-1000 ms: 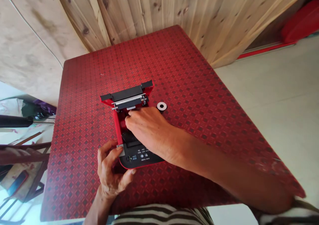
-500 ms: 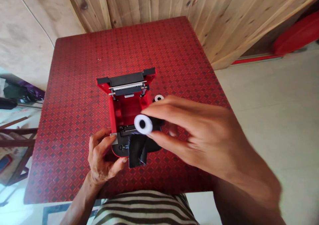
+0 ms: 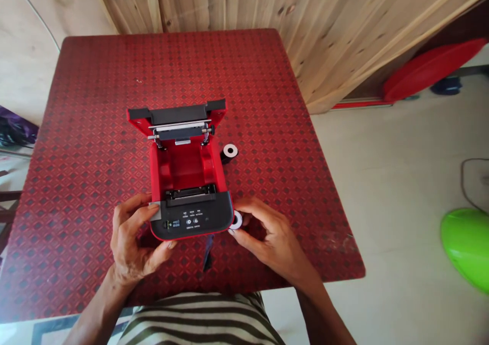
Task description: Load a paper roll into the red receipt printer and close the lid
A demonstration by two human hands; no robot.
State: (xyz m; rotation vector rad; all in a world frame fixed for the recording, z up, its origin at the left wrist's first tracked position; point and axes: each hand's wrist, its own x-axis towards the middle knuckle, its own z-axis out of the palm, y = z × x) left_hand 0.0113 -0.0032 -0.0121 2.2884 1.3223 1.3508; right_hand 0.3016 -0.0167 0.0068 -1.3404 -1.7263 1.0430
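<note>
A red and black receipt printer [image 3: 187,215] stands on the table with its lid [image 3: 178,114] raised and its paper bay empty. My left hand [image 3: 133,238] grips the printer's front left corner, fingers on the side and top, thumb at the front edge. At the printer's front right corner, my right hand [image 3: 271,233] pinches a small paper roll [image 3: 237,220], its white end facing me. A dark strip [image 3: 208,253] pokes out below the printer's front edge. Another paper roll [image 3: 230,151], dark outside with a white end, lies to the right of the printer.
The square table [image 3: 275,105] has a red patterned cover, and a wooden plank wall [image 3: 229,3] stands behind it. To the right, a green rounded object [image 3: 468,248] and a red one [image 3: 431,70] rest on the floor.
My right hand has moved the paper roll away from above the printer, down to its front right side. The printer's front panel is now uncovered. My left hand still grips the same corner.
</note>
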